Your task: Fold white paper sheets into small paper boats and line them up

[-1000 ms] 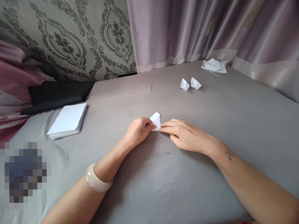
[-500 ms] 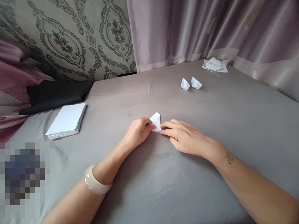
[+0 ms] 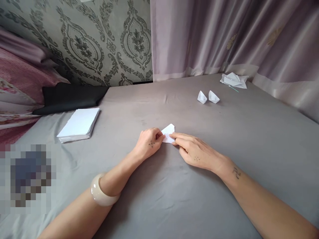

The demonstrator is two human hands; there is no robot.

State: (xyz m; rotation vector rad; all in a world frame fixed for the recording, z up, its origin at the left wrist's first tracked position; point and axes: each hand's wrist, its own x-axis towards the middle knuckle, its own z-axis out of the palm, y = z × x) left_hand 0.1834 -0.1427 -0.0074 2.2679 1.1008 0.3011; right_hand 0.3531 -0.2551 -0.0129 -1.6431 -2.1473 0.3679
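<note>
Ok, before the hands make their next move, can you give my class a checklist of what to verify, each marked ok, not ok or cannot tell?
1. Left hand holding the folded paper by its left side: ok.
2. Right hand with fingers touching the paper's right side: ok.
3. Two small folded shapes clear of both hands: ok.
4. Sheet stack within view, away from the hands: ok.
5. Sheet stack neatly squared: not ok, its edges look uneven.
6. Creases in the held paper sharp: cannot tell, fingers cover part of it.
</note>
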